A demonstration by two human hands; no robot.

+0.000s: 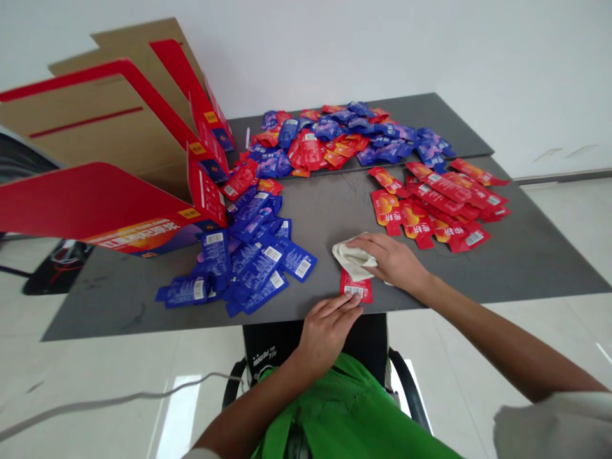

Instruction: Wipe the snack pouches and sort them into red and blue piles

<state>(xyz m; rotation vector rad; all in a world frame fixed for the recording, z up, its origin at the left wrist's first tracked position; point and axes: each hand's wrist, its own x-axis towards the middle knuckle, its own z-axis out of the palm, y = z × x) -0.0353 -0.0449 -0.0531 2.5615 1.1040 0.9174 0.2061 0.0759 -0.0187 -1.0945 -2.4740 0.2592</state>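
A red packet (pixel 359 293) with a white barcode label lies flat near the front edge of the table. My left hand (pixel 329 328) rests at its lower edge, fingers stretched out and laid on the packet. A crumpled white cloth (pixel 352 256) covers the packet's upper part. My right hand (pixel 392 258) is closed on this cloth and presses it down. To the left of my hands spreads a pile of blue packets (pixel 258 268), many with the barcode side up. Red packets with orange print (pixel 444 204) are heaped to the right.
Open red cardboard boxes (pixel 157 197) stand at the left of the grey table (pixel 315 197). Mixed red and blue packets (pixel 329 137) are heaped along the back, near the white wall (pixel 310 51). A chair armrest (pixel 411 392) shows below the table's front edge.
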